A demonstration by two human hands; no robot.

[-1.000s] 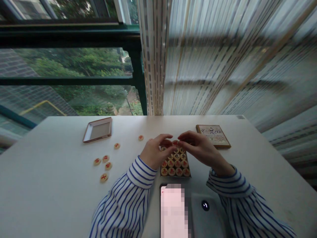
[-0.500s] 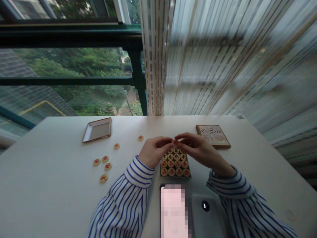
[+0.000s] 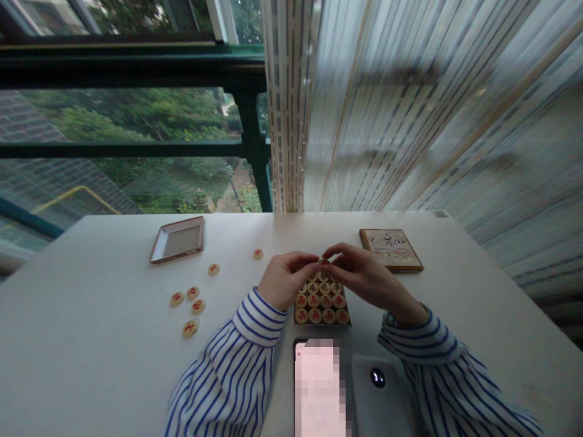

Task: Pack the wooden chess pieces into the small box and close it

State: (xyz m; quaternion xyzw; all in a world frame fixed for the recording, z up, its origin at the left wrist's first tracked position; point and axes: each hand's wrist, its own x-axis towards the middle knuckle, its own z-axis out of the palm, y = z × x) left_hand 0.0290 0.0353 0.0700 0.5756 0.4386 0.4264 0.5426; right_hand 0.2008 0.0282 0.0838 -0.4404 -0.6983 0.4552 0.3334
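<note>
A red-marked xiangqi piece is pinched between your left hand and right hand, seemingly to steady it from both sides, at the far end of a box packed with snug rows of pieces, with six loose pieces to the left on the tabletop.

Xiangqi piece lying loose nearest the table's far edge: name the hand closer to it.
Left. The left hand is just right of that xiangqi piece; the right hand is farther right, past the left.
</note>
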